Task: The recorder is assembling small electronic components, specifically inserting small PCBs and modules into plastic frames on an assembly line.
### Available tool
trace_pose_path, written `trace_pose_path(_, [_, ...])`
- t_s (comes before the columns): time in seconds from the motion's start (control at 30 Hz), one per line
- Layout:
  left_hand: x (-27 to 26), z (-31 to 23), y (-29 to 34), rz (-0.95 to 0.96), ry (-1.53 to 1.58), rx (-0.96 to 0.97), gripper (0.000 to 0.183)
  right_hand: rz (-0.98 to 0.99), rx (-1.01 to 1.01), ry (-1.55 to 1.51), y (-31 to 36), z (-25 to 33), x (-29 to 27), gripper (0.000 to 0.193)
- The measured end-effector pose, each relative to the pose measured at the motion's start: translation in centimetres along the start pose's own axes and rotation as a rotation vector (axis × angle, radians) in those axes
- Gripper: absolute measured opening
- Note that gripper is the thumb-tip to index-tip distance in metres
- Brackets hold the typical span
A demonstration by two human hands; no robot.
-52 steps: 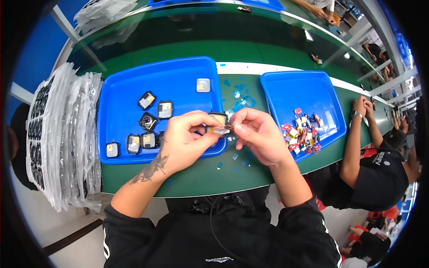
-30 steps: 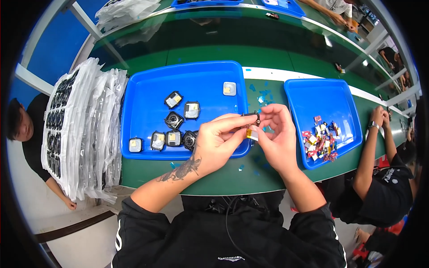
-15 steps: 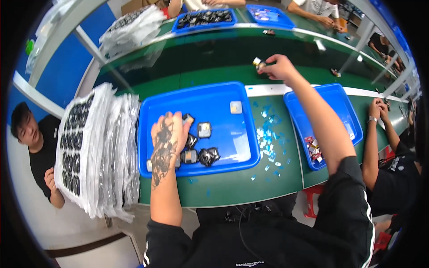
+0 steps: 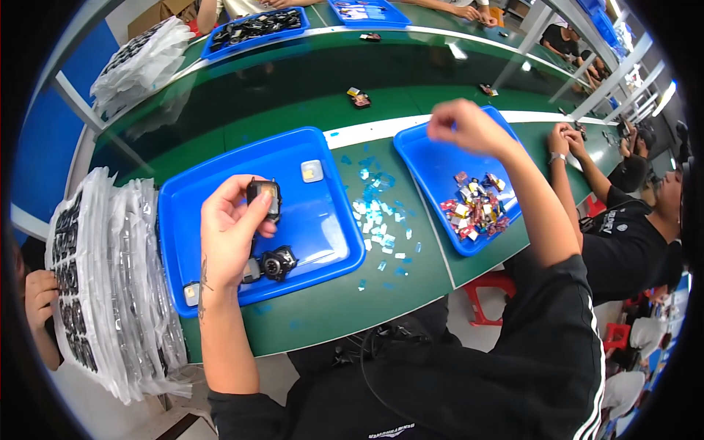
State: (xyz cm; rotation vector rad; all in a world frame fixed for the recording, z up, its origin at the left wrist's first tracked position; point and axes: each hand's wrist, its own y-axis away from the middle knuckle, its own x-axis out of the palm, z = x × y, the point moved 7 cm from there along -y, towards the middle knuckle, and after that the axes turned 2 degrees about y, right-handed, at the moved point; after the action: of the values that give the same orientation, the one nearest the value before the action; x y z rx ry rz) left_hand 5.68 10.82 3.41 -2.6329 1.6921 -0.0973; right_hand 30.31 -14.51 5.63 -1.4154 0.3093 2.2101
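Note:
My left hand [image 4: 229, 231] is closed around a black squarish housing [image 4: 268, 198], lifted over the left blue tray [image 4: 172, 220]. The thumb presses on its pale, copper-toned face. Below that hand lie another black housing with a round opening [image 4: 278, 262] and a grey-faced housing [image 4: 251, 271], partly hidden. My right hand [image 4: 469, 126] hovers above the far end of the right blue tray [image 4: 419, 165], its fingers curled and smeared by motion. A heap of small red, yellow and white electronic parts [image 4: 477, 209] fills that tray's near end. One such part [image 4: 358, 97] lies on the green belt [image 4: 293, 103].
Tall stacked clear plastic trays [image 4: 125, 286] of black parts stand at left, a person's hand [image 4: 40, 297] beside them. Blue film scraps and white bits [image 4: 378, 220] litter the table between the trays. A co-worker's hands [image 4: 568, 139] are at right. Across the belt is a tray of black parts [image 4: 257, 29].
My right hand has let go of the small part on the belt and moved back over the right tray. My left hand has raised a black housing. The view has swung right.

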Motion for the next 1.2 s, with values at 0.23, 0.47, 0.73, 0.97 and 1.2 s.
trace_pose_path(0.23, [5.0, 3.1, 1.2, 0.158, 0.288, -0.183, 0.011, 0.009, 0.289, 0.205, 9.0, -0.2, 1.9, 0.019])
trace_pose_path(0.47, [5.8, 3.6, 1.3, 0.164, 0.191, -0.172, 0.017, 0.03, -0.006, 0.09, 10.3, 1.4, 4.5, 0.022])
trace_pose_path(0.73, [6.6, 3.0, 1.9, 0.175, 0.144, -0.105, 0.042, -0.456, 0.443, -0.948, 12.1, -3.3, 2.2, 0.012])
trace_pose_path(0.97, [7.4, 3.3, 2.5, 0.254, -0.034, -0.015, 0.035, -0.573, 0.375, -0.762, 12.6, -2.5, 2.6, 0.012])
trace_pose_path(1.2, [8.5, 2.6, 3.2, 0.354, -0.14, 0.135, 0.03, -0.353, 0.335, -1.464, 10.7, 4.2, 6.0, 0.013])
